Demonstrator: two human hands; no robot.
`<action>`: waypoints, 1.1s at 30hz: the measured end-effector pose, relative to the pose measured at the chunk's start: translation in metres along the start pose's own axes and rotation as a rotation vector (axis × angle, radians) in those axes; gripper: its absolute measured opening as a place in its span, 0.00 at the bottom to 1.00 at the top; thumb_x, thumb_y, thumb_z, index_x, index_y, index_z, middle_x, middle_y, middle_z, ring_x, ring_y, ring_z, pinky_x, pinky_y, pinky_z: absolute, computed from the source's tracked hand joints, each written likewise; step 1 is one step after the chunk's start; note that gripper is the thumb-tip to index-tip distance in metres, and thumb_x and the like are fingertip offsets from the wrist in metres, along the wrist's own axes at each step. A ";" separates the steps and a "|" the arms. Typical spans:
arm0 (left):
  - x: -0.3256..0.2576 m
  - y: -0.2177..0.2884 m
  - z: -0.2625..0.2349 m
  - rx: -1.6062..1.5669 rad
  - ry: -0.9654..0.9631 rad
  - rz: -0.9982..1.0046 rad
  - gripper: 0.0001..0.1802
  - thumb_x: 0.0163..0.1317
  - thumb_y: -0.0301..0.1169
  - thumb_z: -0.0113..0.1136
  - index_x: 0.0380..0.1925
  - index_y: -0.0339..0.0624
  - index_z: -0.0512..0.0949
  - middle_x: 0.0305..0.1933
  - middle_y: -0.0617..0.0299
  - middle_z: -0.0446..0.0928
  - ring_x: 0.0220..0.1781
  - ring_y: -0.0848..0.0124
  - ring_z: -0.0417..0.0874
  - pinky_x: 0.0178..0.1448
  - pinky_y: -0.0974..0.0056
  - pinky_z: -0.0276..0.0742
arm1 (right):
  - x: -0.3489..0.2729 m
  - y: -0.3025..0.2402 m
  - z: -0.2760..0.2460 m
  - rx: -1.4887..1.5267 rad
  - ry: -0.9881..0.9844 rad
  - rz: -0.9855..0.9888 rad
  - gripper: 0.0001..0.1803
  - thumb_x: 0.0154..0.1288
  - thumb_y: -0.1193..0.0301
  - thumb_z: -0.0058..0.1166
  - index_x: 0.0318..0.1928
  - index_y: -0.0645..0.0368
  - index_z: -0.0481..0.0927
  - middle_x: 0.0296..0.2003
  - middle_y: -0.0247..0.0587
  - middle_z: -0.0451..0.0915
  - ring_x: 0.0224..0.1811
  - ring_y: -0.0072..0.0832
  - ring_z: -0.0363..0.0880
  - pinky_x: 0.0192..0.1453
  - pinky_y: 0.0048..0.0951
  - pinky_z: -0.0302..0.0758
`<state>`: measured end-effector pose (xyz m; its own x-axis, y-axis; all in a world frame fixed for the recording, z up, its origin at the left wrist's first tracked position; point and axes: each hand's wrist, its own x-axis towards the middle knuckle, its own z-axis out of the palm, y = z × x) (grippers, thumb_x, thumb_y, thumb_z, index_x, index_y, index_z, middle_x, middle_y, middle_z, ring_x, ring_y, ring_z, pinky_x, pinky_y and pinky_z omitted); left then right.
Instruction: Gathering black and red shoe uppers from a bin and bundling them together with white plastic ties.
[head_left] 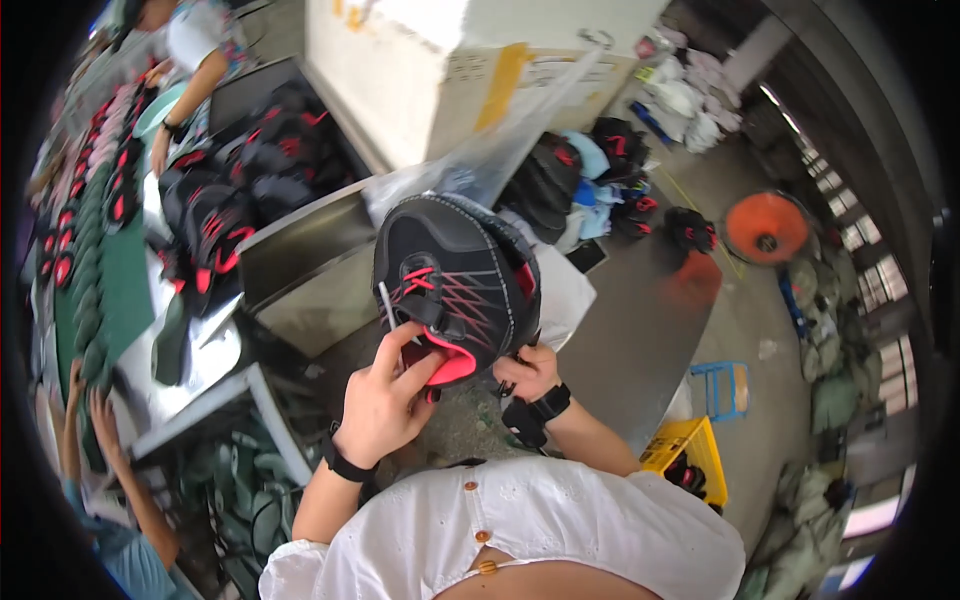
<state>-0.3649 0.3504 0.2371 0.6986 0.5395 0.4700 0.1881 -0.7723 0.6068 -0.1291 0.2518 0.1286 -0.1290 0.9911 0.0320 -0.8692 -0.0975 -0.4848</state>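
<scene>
A black shoe (455,270), round-toed and finely stitched, tilts toe-up before my white shirt (590,510), my left hand (388,390) gripping its pink-lined collar (458,364) alongside a slim white stick (386,303). My right hand (530,372) curls at the shoe's lower right, exact grip unclear. Right of the shoe spreads a smooth grey tabletop (645,335); beyond the shoe, a boxy, taped white carton (385,75).
</scene>
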 end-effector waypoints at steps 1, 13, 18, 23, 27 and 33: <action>0.008 0.002 0.005 -0.039 -0.018 -0.001 0.26 0.27 0.21 0.60 0.36 0.42 0.76 0.48 0.55 0.67 0.28 0.62 0.75 0.30 0.64 0.73 | -0.008 -0.007 -0.003 -0.019 0.009 -0.048 0.12 0.58 0.65 0.51 0.42 0.55 0.73 0.10 0.26 0.63 0.11 0.15 0.54 0.23 0.20 0.52; 0.055 0.067 0.136 -0.685 -0.217 -0.116 0.22 0.41 0.14 0.53 0.42 0.32 0.72 0.38 0.55 0.71 0.41 0.68 0.74 0.47 0.71 0.66 | -0.144 -0.072 -0.018 0.113 0.154 -0.460 0.17 0.61 0.70 0.49 0.51 0.43 0.68 0.23 0.25 0.70 0.12 0.15 0.56 0.20 0.20 0.53; 0.049 0.120 0.188 -0.843 -0.175 -0.312 0.21 0.47 0.13 0.51 0.46 0.32 0.70 0.39 0.65 0.69 0.43 0.77 0.69 0.48 0.74 0.64 | -0.194 -0.116 -0.030 0.076 0.093 -0.418 0.17 0.63 0.72 0.45 0.52 0.43 0.67 0.40 0.23 0.75 0.12 0.14 0.58 0.20 0.18 0.54; 0.043 0.162 0.216 -0.840 -0.154 -0.401 0.19 0.49 0.14 0.50 0.44 0.33 0.71 0.32 0.69 0.70 0.32 0.82 0.69 0.36 0.76 0.65 | -0.236 -0.134 -0.030 0.176 0.151 -0.409 0.19 0.64 0.72 0.44 0.55 0.42 0.67 0.38 0.24 0.75 0.13 0.14 0.58 0.18 0.16 0.54; 0.042 0.180 0.232 -0.905 -0.055 -0.498 0.18 0.51 0.17 0.52 0.45 0.35 0.71 0.27 0.68 0.72 0.24 0.81 0.69 0.28 0.76 0.64 | -0.266 -0.148 -0.037 0.200 0.213 -0.466 0.17 0.64 0.73 0.44 0.53 0.45 0.69 0.34 0.24 0.75 0.13 0.13 0.58 0.16 0.14 0.54; 0.052 0.184 0.280 -0.820 -0.206 -0.381 0.18 0.51 0.17 0.52 0.45 0.35 0.71 0.31 0.66 0.72 0.29 0.78 0.72 0.34 0.73 0.68 | -0.321 -0.166 -0.023 0.153 0.473 -0.670 0.22 0.62 0.76 0.45 0.57 0.47 0.65 0.23 0.22 0.66 0.14 0.13 0.57 0.18 0.15 0.56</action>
<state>-0.1010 0.1423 0.1941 0.8134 0.5774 0.0707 -0.0623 -0.0344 0.9975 0.0674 -0.0485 0.1791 0.6226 0.7740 -0.1154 -0.7504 0.5487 -0.3685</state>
